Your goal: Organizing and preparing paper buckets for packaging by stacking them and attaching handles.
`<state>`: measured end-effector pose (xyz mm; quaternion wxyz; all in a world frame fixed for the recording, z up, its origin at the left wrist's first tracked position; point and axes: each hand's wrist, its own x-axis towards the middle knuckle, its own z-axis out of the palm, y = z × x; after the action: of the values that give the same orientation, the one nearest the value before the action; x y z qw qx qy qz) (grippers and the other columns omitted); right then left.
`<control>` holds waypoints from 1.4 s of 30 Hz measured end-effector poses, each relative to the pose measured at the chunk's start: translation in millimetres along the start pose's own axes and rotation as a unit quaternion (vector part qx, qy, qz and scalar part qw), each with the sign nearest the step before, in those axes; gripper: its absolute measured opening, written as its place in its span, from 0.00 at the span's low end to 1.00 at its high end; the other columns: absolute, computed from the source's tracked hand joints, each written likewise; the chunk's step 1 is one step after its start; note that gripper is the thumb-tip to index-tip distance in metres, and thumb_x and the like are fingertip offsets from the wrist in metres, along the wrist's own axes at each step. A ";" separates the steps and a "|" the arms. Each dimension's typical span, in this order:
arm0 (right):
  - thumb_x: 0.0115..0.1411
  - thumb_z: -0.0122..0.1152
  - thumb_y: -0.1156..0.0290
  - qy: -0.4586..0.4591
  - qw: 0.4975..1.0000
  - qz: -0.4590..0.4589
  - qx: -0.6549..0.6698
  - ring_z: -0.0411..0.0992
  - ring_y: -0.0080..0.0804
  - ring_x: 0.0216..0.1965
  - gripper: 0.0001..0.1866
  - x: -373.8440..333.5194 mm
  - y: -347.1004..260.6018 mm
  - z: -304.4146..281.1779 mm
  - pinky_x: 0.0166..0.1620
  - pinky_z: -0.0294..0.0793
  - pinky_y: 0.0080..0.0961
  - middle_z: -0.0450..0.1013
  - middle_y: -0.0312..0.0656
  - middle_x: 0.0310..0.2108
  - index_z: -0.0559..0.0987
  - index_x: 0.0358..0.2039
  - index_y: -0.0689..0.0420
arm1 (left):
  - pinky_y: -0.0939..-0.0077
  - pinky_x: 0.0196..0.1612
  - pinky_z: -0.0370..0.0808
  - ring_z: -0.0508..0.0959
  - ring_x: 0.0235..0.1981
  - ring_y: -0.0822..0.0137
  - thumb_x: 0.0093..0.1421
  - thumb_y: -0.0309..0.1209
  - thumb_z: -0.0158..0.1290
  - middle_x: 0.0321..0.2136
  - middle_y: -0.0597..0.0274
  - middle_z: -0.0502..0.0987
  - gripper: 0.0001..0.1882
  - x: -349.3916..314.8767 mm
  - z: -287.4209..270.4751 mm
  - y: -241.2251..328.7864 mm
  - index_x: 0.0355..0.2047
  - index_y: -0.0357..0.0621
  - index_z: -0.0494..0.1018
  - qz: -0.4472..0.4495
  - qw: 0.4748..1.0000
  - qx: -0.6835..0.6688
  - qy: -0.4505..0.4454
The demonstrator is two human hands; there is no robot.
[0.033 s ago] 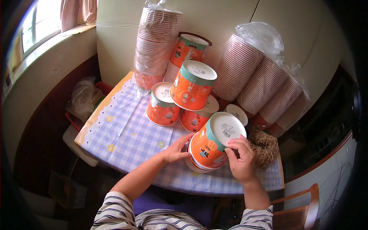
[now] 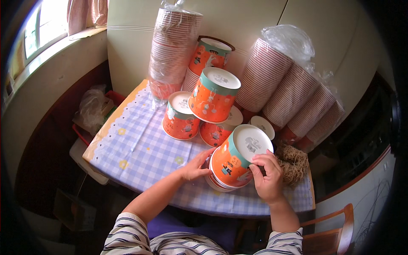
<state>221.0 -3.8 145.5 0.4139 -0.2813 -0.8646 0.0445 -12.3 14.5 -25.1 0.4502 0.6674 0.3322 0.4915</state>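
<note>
Where left fingers [image 2: 201, 158] rest spread and right fingers [image 2: 267, 160] pinch, we list: one orange-and-teal tub [image 2: 230, 163], inverted, smooth, tapered, white-bottomed.

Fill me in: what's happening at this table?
A person has both hands on a short stack of upturned orange paper tubs: left hand against its left side, right hand at the upper right edge. Just behind, one upturned tub rests on two others. Taller nested stacks in clear plastic stand farther back on the checked tablecloth.

A wooden chair [image 2: 347, 223] stands at lower right, a pink curtain [image 2: 78, 17] upper left
</note>
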 end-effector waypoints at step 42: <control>0.55 0.58 0.78 0.225 0.967 -0.055 -0.103 0.72 0.40 0.38 0.05 103.4 88.8 -39.5 0.44 0.71 0.31 0.73 0.45 0.35 0.74 0.32 0.63 | 0.58 0.65 0.51 0.53 0.63 0.48 0.40 0.54 0.64 0.60 0.43 0.54 0.58 -0.2 8.7 20.3 0.63 0.37 0.48 0.010 0.990 0.137 0.013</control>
<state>238.6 118.6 215.2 0.5686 -0.2772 -0.7632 -0.1323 -4.0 4.3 -7.3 0.3451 0.7198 0.3954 0.4544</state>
